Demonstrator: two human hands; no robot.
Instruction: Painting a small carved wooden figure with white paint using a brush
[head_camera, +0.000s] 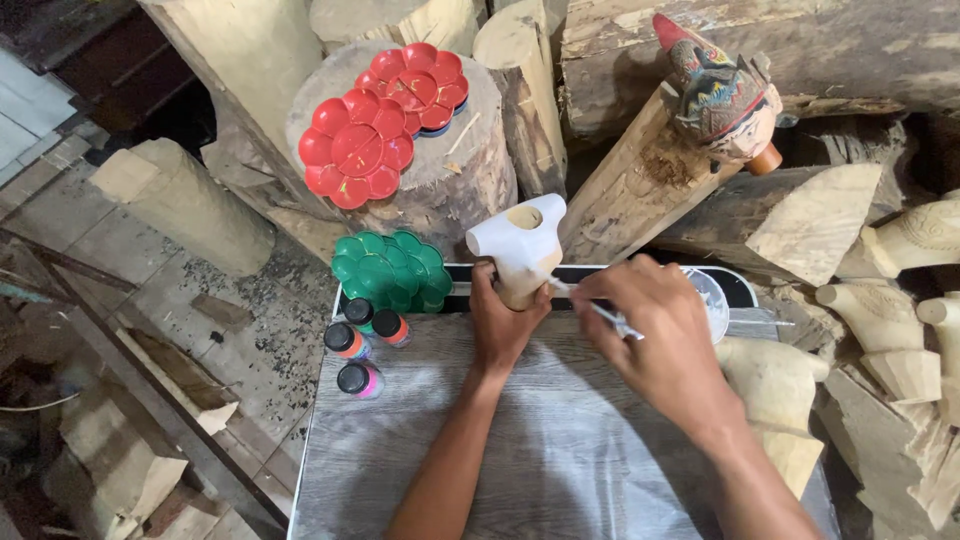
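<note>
1. Left hand (503, 322) clamped on one white-coated wooden torso (520, 245), upright at worktop (560, 440) far edge.
2. Right hand (655, 335) grips one brush (600, 310), tip touching torso.
3. Left of torso: three paint bottles (360, 345), one green palette (392, 270); two red palettes (385, 120) beyond.

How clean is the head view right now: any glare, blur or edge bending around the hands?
Head view: soft, even daylight, no harsh glare; left hand holding the carved wooden figure is sharp; right hand with the brush slightly motion-soft; logs and floor bend at the frame edges from the wide lens.
</note>
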